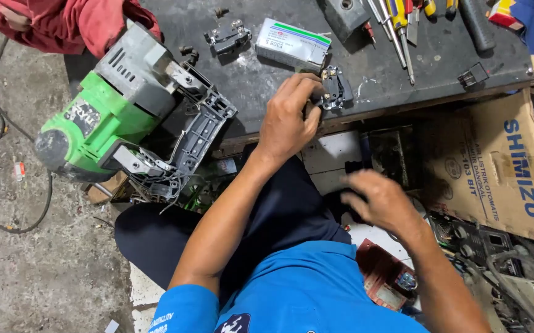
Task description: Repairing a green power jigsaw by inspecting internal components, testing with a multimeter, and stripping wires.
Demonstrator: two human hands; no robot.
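I sit at a dark workbench (267, 92), looking down at my hands. My left hand (286, 120) reaches forward to the near edge of the bench, fingers closed around a small black switch part (336, 88) with metal terminals. It lies just this side of a small white and green box (293, 43).

The part looks light, rigid and made of hard plastic. I judge it easy to lift but fiddly, with thin metal tabs that could bend, so the plastic body sides are the safer place to pinch it.

My right hand (383, 200) hangs lower and nearer to me, well apart from the left, below the bench edge. It is blurred, and I cannot tell whether it holds anything.

To the left, a green and grey power tool (115, 108) leans against the bench with its casing open and wires showing. A second black part (228, 38) lies farther back, and screwdrivers (396, 28) lie at the far right.
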